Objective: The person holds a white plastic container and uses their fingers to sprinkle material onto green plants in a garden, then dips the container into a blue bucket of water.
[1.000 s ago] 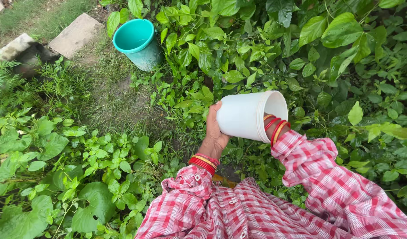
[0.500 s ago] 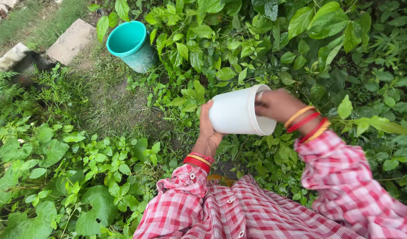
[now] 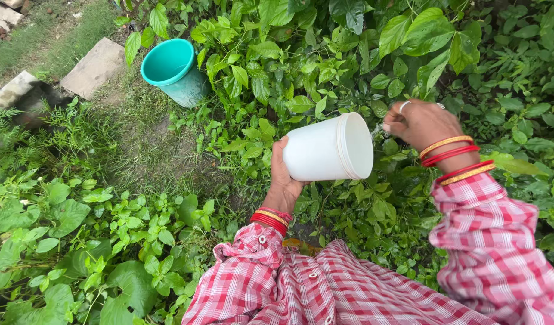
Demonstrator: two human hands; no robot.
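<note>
Left hand [image 3: 284, 180] grips the base of a white tub [image 3: 328, 148], held on its side above the leafy plants [image 3: 325, 72], its open mouth turned to the right. Right hand [image 3: 418, 123], just beside the mouth and clear of the rim, has its fingers [image 3: 395, 124] curled in and pinched together; whether they hold anything small cannot be told. Both wrists carry red and gold bangles [image 3: 452, 157] over red checked sleeves [image 3: 493, 235]; a teal bucket [image 3: 173, 70] stands well apart at upper left, near flat stones [image 3: 93, 65] on the grass
</note>
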